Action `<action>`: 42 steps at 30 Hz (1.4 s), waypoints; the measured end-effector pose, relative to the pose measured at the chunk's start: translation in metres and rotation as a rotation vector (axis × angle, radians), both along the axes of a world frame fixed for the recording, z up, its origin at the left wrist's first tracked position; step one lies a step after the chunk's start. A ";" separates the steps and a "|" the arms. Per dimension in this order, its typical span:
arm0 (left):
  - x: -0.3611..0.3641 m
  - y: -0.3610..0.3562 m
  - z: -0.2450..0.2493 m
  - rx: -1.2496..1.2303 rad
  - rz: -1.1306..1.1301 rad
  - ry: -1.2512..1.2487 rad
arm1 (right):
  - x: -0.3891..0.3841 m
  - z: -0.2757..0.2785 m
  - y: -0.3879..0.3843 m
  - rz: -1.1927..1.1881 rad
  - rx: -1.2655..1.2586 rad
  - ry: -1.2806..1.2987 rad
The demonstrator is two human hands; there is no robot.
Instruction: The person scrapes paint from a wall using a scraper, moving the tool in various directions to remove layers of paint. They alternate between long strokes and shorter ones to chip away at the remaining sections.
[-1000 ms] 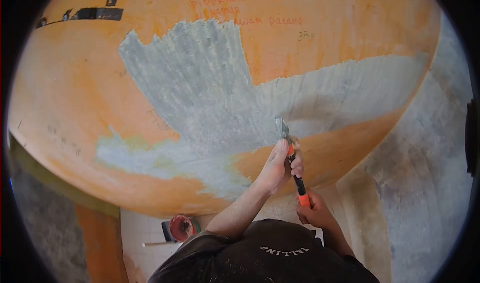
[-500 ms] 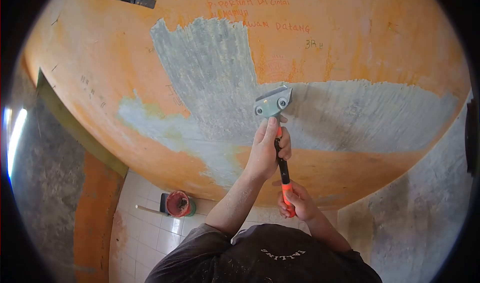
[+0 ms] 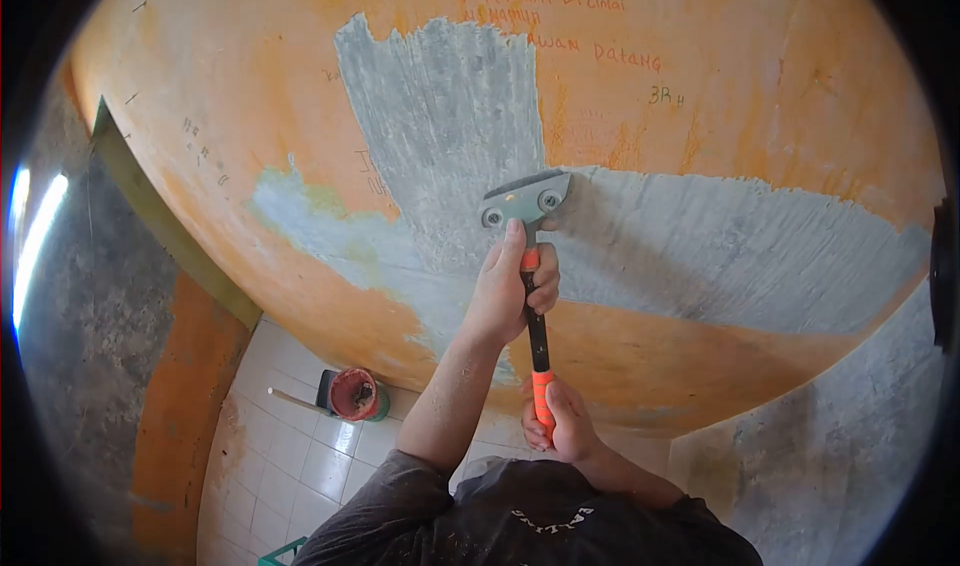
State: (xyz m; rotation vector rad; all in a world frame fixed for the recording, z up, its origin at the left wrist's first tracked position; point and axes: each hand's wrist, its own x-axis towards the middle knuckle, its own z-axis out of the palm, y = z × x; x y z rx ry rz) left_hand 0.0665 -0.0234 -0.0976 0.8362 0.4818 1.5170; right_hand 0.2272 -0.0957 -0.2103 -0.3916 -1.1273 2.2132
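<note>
A long-handled paint scraper [image 3: 538, 341] with a wide grey-green head [image 3: 522, 202], two round screws, a black shaft and orange grips stands nearly upright against the wall. My left hand [image 3: 508, 284] is wrapped around the upper shaft, its thumb laid along the neck just below the head. Lower down, my right hand [image 3: 562, 424] grips the orange handle end. The blade overlaps a bare grey patch [image 3: 450, 116] on the orange-painted wall [image 3: 700, 96], below the ragged paint edge. White dust speckles my left forearm.
On the tiled floor [image 3: 300, 456] at lower left stands a reddish bucket [image 3: 355, 396], beside a tool with a pale stick handle [image 3: 292, 400]. A green edge [image 3: 283, 553] shows at the bottom. Red handwriting [image 3: 560, 11] marks the upper wall. Grey side walls flank both sides.
The scraper and both hands have shifted left along the wall, the head now nearer the tall grey strip. The camera view has moved slightly too, bringing the green edge into sight.
</note>
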 end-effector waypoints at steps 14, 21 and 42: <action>-0.035 0.003 0.013 0.019 -0.024 0.343 | -0.051 0.012 -0.033 -0.081 -0.084 0.112; -0.041 0.006 0.014 0.032 -0.088 0.365 | -0.071 0.020 -0.048 -0.166 -0.158 0.175; -0.042 0.006 0.008 0.063 -0.084 0.373 | -0.112 0.023 -0.080 -1.230 0.583 -0.768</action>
